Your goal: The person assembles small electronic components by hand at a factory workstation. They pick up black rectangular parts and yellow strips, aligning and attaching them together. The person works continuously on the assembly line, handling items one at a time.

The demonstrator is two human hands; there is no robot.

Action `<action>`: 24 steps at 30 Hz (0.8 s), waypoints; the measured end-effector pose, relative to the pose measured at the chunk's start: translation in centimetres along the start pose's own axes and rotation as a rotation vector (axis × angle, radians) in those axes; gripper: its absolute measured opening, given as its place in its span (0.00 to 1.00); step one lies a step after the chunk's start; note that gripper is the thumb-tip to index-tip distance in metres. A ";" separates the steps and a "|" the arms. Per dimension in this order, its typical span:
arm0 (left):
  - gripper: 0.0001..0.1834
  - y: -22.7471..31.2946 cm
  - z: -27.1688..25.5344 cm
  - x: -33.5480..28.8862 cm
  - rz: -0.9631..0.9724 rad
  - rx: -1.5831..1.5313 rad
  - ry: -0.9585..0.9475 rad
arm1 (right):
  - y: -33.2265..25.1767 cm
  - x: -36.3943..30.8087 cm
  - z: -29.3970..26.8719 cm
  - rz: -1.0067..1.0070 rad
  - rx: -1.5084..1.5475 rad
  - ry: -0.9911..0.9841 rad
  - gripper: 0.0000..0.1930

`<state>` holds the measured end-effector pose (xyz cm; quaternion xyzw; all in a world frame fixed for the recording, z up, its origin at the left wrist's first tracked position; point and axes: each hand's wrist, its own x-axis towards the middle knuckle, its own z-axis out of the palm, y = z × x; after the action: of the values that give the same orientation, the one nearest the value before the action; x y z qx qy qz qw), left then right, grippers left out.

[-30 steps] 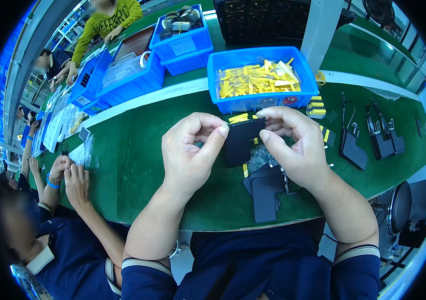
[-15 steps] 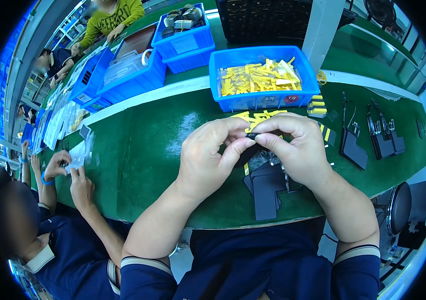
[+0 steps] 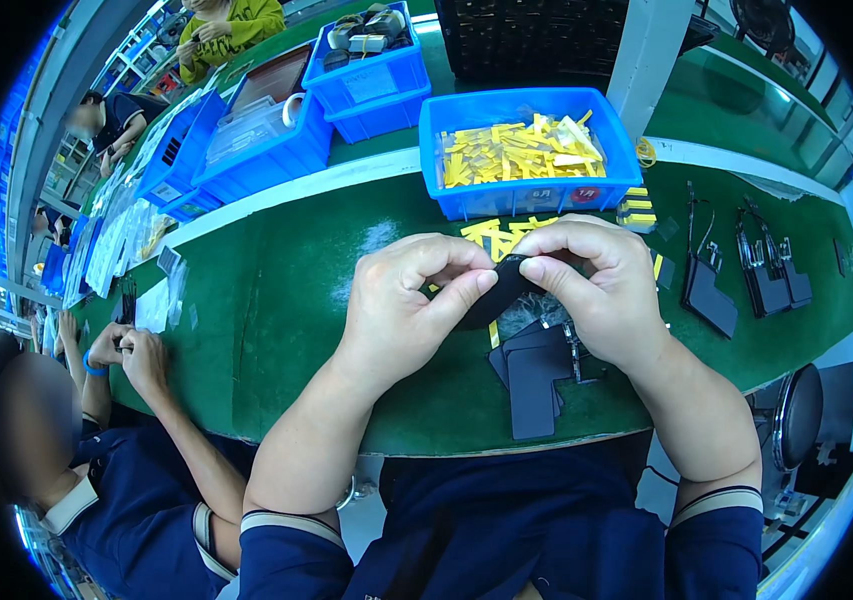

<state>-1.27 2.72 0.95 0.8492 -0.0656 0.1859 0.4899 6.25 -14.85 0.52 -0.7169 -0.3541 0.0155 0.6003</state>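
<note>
Between my two hands is a small flat black piece (image 3: 498, 298), tilted over the table. My left hand (image 3: 396, 310) pinches its upper edge with thumb and forefinger. On the same edge, close by, the thumb and forefinger of my right hand (image 3: 601, 295) are pressed together. The fingers hide part of the piece, so its full shape cannot be made out. Just below lies a stack of dark L-shaped plates (image 3: 532, 390) with a thin metal connector beside it. Loose yellow strips (image 3: 494, 240) and crumpled clear plastic (image 3: 518, 318) lie behind the piece.
A blue bin (image 3: 506, 202) full of yellow strips stands beyond my hands. More L-shaped dark parts with cables (image 3: 711, 300) lie to the right. Blue crates (image 3: 271, 160) stand at the back left. A co-worker's hands (image 3: 131, 350) work at the left over clear bags.
My hands have drawn slightly apart and turned, and more of the black piece shows between them. The co-worker at the left has brought both hands together.
</note>
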 end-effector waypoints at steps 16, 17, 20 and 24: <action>0.06 -0.7 0.0 0.1 -0.353 -0.313 -0.079 | 0.7 0.1 -0.1 0.124 0.161 0.132 0.04; 0.06 -0.6 0.0 0.2 -0.385 -0.390 -0.093 | 0.7 0.1 -0.1 0.100 0.139 0.128 0.04; 0.05 -1.0 -0.3 0.4 -0.438 -0.559 -0.142 | 0.6 0.1 -0.1 0.030 0.083 0.134 0.04; 0.05 -1.2 -0.5 0.4 -0.488 -0.670 -0.218 | 0.2 -0.1 -0.1 -0.016 0.057 0.110 0.04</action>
<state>-0.64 3.79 0.36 0.6486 0.0290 -0.0578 0.7584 6.34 -15.03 0.36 -0.6964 -0.3257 -0.0184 0.6392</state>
